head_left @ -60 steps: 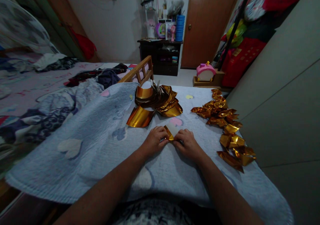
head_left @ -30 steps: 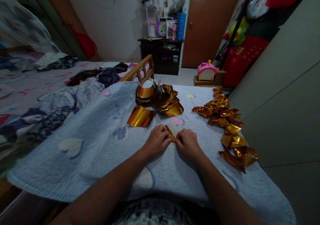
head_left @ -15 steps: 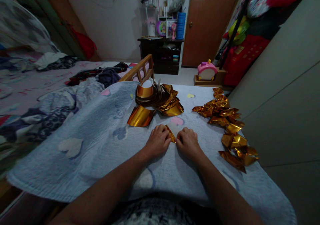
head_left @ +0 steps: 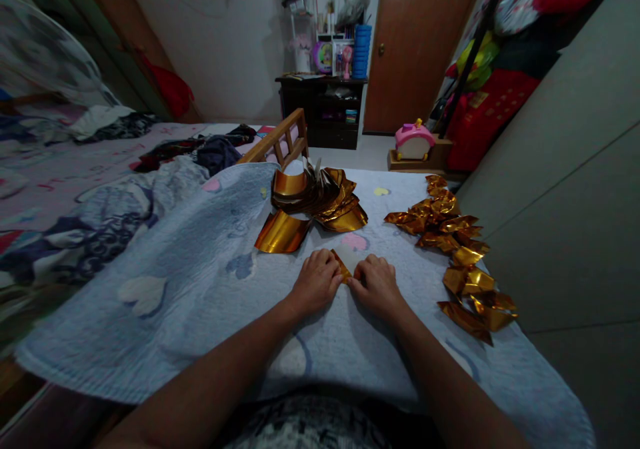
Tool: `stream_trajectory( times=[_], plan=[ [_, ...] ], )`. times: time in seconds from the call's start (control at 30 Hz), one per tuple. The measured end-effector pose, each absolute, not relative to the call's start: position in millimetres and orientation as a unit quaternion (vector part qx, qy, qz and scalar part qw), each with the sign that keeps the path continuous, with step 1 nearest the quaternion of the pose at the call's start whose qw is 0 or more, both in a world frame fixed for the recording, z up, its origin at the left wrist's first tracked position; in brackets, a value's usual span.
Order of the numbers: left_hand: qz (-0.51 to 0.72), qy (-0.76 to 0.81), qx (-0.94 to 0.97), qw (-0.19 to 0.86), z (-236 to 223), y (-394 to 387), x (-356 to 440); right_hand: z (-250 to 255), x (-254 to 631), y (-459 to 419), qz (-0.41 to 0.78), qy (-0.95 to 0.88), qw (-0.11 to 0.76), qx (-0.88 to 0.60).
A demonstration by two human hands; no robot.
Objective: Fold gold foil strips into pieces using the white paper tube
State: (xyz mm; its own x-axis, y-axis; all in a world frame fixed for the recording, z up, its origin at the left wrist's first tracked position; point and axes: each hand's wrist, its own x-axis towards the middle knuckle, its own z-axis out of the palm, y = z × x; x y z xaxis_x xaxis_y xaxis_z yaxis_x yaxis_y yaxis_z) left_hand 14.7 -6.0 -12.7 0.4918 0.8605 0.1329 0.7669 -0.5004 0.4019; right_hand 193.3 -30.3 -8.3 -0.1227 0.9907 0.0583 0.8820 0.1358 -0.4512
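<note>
Between my two hands lies a sheet of gold foil paper (head_left: 343,265), with a pale side up and a folded gold edge showing. My left hand (head_left: 317,277) presses and pinches its left side, fingers curled. On the right side my right hand (head_left: 374,281) grips the sheet near its lower corner with thumb and curled fingers. Beyond my hands rests a fanned stack of gold foil sheets (head_left: 320,196), and one loose curved sheet (head_left: 283,232) sits in front of it. Several folded gold foil pieces (head_left: 450,236) form a row to the right.
A blue blanket with hearts (head_left: 200,302) covers the surface under my hands. A wooden rail (head_left: 280,137) stands at its far left, with a bed (head_left: 100,162) and clothes beyond. A pale panel (head_left: 565,189) borders the right side. A pink toy case (head_left: 415,140) sits behind.
My right thumb has shifted slightly left along the folded edge, close to my left fingers. Both hands otherwise stay in place, and the foil piles have not moved.
</note>
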Motion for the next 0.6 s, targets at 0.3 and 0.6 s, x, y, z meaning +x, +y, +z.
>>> stream_trajectory(
  times=[0.3, 0.6],
  plan=[
    [0.144, 0.49, 0.849, 0.139, -12.0, -7.5, 17.0, -7.5, 192.0, -31.8, 0.127, -0.736, 0.161, -0.646],
    [0.12, 0.51, 0.844, 0.114, -12.1, -8.9, 18.3, -2.0, 185.3, -36.3, 0.086, -0.747, 0.12, -0.648]
  ],
)
